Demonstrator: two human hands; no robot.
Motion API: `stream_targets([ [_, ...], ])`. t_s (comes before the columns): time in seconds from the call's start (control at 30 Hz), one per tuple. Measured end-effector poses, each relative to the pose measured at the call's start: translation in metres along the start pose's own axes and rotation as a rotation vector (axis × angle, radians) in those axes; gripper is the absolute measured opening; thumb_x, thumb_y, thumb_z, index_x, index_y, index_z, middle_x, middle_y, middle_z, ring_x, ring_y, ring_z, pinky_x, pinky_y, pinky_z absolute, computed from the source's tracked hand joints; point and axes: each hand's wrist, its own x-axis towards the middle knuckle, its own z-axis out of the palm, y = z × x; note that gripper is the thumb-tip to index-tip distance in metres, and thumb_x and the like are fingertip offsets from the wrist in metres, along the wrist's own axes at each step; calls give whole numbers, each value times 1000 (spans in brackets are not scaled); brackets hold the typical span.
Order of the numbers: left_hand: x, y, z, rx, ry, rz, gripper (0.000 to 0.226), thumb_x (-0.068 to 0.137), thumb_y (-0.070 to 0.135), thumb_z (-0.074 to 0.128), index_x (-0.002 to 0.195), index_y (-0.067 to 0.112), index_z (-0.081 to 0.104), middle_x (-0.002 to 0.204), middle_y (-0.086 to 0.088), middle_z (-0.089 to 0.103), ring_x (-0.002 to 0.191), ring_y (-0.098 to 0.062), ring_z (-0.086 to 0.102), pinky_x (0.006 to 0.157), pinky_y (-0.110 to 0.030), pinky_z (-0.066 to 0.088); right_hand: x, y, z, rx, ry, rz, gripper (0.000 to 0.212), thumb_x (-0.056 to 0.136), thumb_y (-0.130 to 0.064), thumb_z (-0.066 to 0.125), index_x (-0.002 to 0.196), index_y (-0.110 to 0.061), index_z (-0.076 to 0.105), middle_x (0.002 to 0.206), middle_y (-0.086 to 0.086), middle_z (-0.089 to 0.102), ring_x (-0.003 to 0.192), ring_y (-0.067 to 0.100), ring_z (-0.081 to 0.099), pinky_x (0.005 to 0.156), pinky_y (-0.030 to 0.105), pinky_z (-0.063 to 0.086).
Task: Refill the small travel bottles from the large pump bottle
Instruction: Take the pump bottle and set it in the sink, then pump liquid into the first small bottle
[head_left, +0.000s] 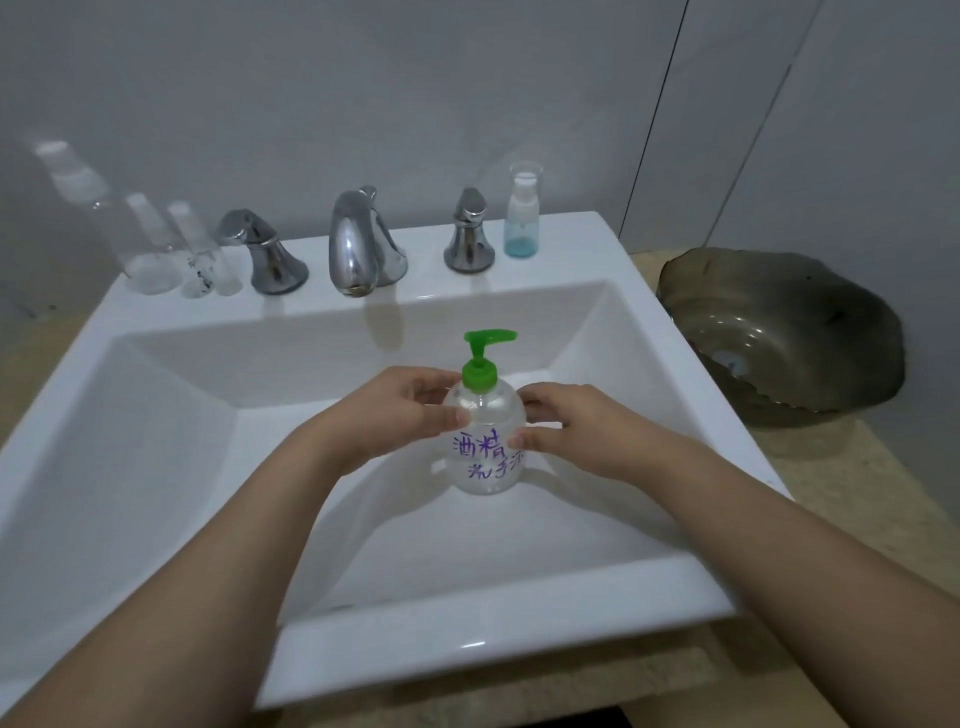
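A clear pump bottle (485, 441) with a green pump head and purple handwriting stands upright over the basin of the white sink (156, 415). My left hand (400, 410) grips its left side, thumb on the front. My right hand (576, 426) holds its right side with curled fingers. Several small clear travel bottles (171, 249) stand on the sink's back left ledge, blurred. One small bottle (522, 213) with blue liquid at its bottom and a clear cap stands on the back right ledge.
A chrome faucet (358, 244) with two chrome handles (265, 254) (469, 234) lines the sink's back ledge. A dark glass dish (779, 338) sits on the beige counter at the right. A grey wall rises behind.
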Motion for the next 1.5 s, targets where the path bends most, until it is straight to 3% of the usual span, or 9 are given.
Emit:
stream_targets([
  [0.17, 0, -3, 2, 35, 27, 26, 37, 90, 8, 65, 127, 15, 61, 107, -1, 69, 68, 4, 61, 57, -7, 43, -1, 0, 2, 49, -5, 21, 39, 84, -22, 72, 121, -17, 61, 121, -6, 65, 113, 3, 59, 99, 25, 45],
  [0.4, -21, -9, 1, 13, 138, 11, 70, 71, 44, 71, 134, 21, 53, 126, 7, 62, 114, -12, 60, 100, -34, 47, -14, -5, 7, 70, 54, 107, 60, 81, -28, 76, 134, -14, 51, 132, 2, 58, 117, 11, 56, 104, 35, 44],
  [0.5, -25, -10, -2, 30, 301, 18, 72, 68, 47, 64, 133, 18, 53, 118, 7, 63, 110, -14, 59, 97, -30, 45, -23, -15, -1, 72, 221, 103, 65, 87, -27, 70, 143, -14, 41, 138, 1, 52, 116, 12, 54, 101, 28, 43],
  [0.57, -24, -11, -3, 110, 381, 16, 49, 87, 31, 60, 134, 18, 52, 115, 4, 60, 104, -15, 56, 88, -24, 39, -24, -26, -12, 65, 371, 45, 55, 91, -24, 64, 141, -15, 44, 136, -1, 53, 111, 11, 56, 97, 28, 45],
  [0.77, -14, -12, 1, 257, 390, 58, 39, 100, 20, 44, 138, 16, 47, 100, 9, 58, 83, -10, 59, 69, -18, 45, 12, -67, -46, 106, 711, -54, 47, 93, -23, 59, 137, -17, 46, 134, -5, 52, 110, 12, 55, 94, 30, 46],
  [0.93, -3, -17, -2, 378, 387, 113, 41, 100, 26, 44, 141, 21, 45, 118, 6, 56, 93, -11, 58, 88, -26, 45, 67, -72, -62, 113, 756, -15, 67, 88, -26, 64, 146, -17, 31, 145, 1, 41, 130, 19, 42, 107, 34, 36],
  [1.13, 9, -25, -5, 491, 375, 155, 42, 100, 31, 42, 141, 24, 43, 124, 6, 55, 104, -14, 56, 94, -30, 45, 111, -62, -67, 197, 717, 18, 85, 83, -27, 73, 149, -20, 21, 146, 1, 42, 128, 20, 44, 102, 30, 33],
  [1.3, 13, -28, -7, 510, 376, 160, 42, 100, 30, 41, 142, 23, 43, 123, 6, 54, 104, -12, 54, 90, -23, 40, 128, -53, -71, 175, 735, 47, 76, 81, -29, 73, 144, -20, 32, 140, -2, 49, 125, 20, 48, 108, 41, 34],
  [1.5, 11, -29, -10, 467, 370, 108, 44, 99, 29, 41, 143, 22, 43, 116, 7, 56, 100, -15, 58, 91, -30, 46, 124, -52, -69, 170, 775, 33, 39, 85, -25, 67, 120, -16, 53, 108, -4, 57, 106, 21, 57, 94, 36, 44],
])
